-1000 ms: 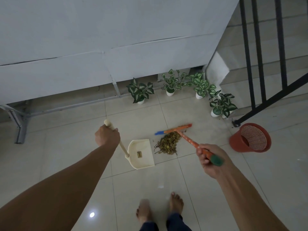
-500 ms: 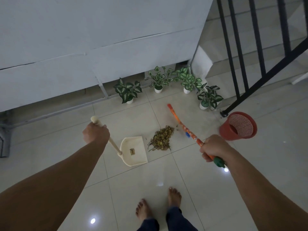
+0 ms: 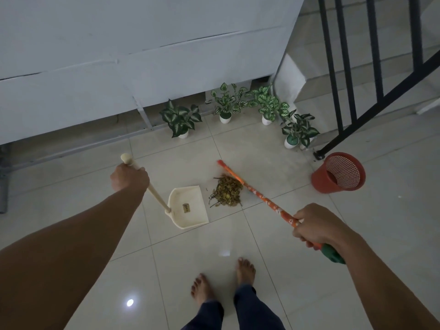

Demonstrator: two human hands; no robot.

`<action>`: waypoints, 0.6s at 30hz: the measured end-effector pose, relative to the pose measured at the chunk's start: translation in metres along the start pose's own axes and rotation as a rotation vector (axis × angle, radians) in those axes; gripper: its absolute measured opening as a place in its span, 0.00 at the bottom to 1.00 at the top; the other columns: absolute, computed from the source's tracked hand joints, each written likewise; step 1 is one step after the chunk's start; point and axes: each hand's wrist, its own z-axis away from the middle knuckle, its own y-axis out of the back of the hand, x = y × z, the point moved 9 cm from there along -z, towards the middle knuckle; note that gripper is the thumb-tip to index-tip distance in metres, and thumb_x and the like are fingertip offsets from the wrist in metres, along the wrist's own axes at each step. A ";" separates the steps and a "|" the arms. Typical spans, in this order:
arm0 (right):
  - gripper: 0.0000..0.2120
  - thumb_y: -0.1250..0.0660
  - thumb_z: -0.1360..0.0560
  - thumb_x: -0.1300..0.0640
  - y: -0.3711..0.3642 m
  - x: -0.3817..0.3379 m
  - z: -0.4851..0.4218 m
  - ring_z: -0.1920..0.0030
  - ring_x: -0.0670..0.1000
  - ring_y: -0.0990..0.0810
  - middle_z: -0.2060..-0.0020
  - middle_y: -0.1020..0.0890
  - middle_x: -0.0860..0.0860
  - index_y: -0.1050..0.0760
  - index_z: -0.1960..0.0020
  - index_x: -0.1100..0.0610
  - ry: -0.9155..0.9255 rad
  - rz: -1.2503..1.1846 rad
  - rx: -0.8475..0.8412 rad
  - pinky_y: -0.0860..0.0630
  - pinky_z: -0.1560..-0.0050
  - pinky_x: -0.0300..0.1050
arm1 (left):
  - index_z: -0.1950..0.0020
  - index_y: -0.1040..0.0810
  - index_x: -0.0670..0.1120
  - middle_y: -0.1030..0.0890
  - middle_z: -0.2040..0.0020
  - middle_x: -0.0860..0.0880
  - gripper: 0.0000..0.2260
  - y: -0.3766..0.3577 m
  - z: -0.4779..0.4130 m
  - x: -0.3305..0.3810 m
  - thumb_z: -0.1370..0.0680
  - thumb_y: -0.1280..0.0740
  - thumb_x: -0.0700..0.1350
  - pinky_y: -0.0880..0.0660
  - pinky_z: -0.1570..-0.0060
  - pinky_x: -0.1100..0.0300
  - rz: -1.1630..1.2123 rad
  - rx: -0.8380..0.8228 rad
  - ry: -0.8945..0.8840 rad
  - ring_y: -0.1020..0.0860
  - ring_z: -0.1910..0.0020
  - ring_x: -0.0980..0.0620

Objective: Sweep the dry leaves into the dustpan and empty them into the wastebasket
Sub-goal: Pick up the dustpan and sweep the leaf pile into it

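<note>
A small pile of dry leaves (image 3: 226, 191) lies on the tiled floor. Just left of it stands a cream dustpan (image 3: 188, 208), mouth facing away from me, empty. My left hand (image 3: 129, 177) grips the top of its long cream handle. My right hand (image 3: 314, 223) is closed around an orange patterned broom (image 3: 257, 195) with a green end cap. The broom's head rests on the right, far edge of the leaf pile. A red mesh wastebasket (image 3: 338, 173) stands tilted to the right.
Several potted green plants (image 3: 238, 110) line the base of the grey wall (image 3: 142, 55). A black stair railing (image 3: 357, 79) and steps rise at the right, its foot beside the wastebasket. My bare feet (image 3: 223, 282) stand on the tiles below the leaves.
The broom head swung from behind the pile round to its right side and now touches the leaves. The dustpan stayed left of the pile. My view shifted slightly.
</note>
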 end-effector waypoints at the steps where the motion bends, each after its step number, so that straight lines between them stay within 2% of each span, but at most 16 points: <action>1: 0.07 0.31 0.26 0.62 0.002 -0.002 0.004 0.69 0.48 0.16 0.64 0.16 0.54 0.22 0.48 0.59 0.010 0.013 0.012 0.22 0.71 0.38 | 0.40 0.23 0.39 0.19 0.46 0.39 0.16 0.000 0.000 -0.001 0.24 0.29 0.45 0.21 0.47 0.49 0.008 0.003 0.004 0.20 0.47 0.39; 4: 0.06 0.33 0.26 0.61 0.002 -0.018 0.002 0.70 0.48 0.18 0.64 0.17 0.53 0.23 0.49 0.58 0.028 0.119 0.088 0.21 0.70 0.39 | 0.40 0.22 0.39 0.19 0.46 0.39 0.16 -0.001 0.002 0.000 0.24 0.29 0.46 0.22 0.47 0.49 0.000 0.007 -0.010 0.20 0.47 0.39; 8: 0.03 0.35 0.24 0.60 -0.006 -0.044 -0.019 0.73 0.47 0.22 0.66 0.20 0.52 0.28 0.54 0.59 0.054 0.176 0.135 0.29 0.75 0.37 | 0.40 0.22 0.40 0.18 0.47 0.40 0.16 -0.002 0.005 0.002 0.24 0.29 0.46 0.21 0.48 0.50 -0.011 0.003 -0.010 0.19 0.47 0.40; 10: 0.04 0.35 0.23 0.60 -0.011 -0.052 -0.026 0.74 0.47 0.21 0.67 0.22 0.51 0.29 0.56 0.59 0.066 0.216 0.105 0.25 0.73 0.39 | 0.40 0.22 0.40 0.18 0.46 0.41 0.16 -0.001 0.004 0.001 0.24 0.29 0.46 0.22 0.47 0.50 -0.005 -0.001 -0.014 0.20 0.46 0.40; 13: 0.04 0.35 0.23 0.59 -0.017 -0.051 -0.024 0.74 0.46 0.20 0.67 0.21 0.52 0.27 0.53 0.60 0.086 0.311 0.038 0.20 0.65 0.41 | 0.39 0.23 0.40 0.19 0.44 0.40 0.16 0.001 0.004 -0.001 0.23 0.30 0.46 0.22 0.47 0.50 -0.007 0.004 -0.024 0.20 0.45 0.40; 18: 0.08 0.32 0.28 0.60 -0.012 -0.036 0.000 0.74 0.47 0.18 0.65 0.17 0.51 0.22 0.49 0.57 0.093 0.365 0.058 0.20 0.70 0.41 | 0.39 0.23 0.41 0.18 0.45 0.41 0.15 0.000 0.008 -0.002 0.23 0.30 0.46 0.21 0.46 0.48 0.002 -0.009 -0.035 0.19 0.46 0.41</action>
